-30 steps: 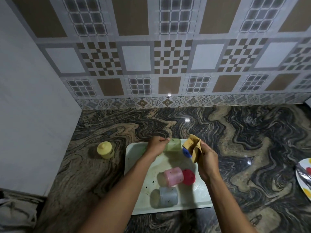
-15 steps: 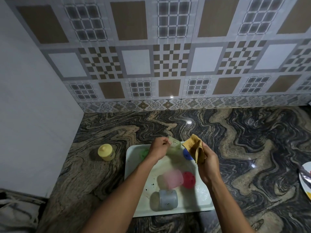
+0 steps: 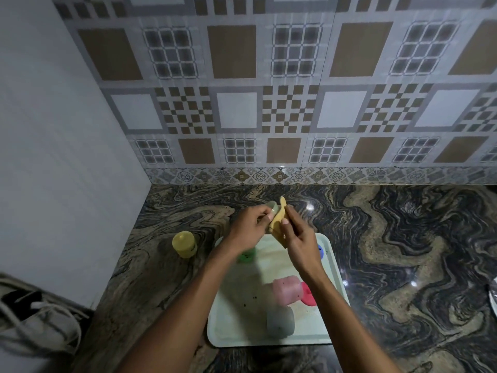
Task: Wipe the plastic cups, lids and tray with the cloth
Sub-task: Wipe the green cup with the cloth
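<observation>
My left hand (image 3: 248, 228) grips a pale green cup (image 3: 272, 207) lifted above the far edge of the white tray (image 3: 242, 313). My right hand (image 3: 298, 238) holds a yellow cloth (image 3: 279, 222) pressed against that cup. On the tray lie a pink cup (image 3: 286, 289) with a red lid (image 3: 308, 294) beside it, a grey cup (image 3: 281, 321), a green lid (image 3: 246, 255) and a blue lid (image 3: 320, 251), partly hidden by my arms.
A yellow cup (image 3: 185, 243) with its lid on stands on the marbled counter (image 3: 403, 251) left of the tray. A white wall closes the left side, and a tiled wall the back. A plate edge (image 3: 493, 297) shows at far right.
My left hand lifted the green cup off the tray, and my right hand brought the cloth against it. The green lid under the hand came into view. The camera tilted.
</observation>
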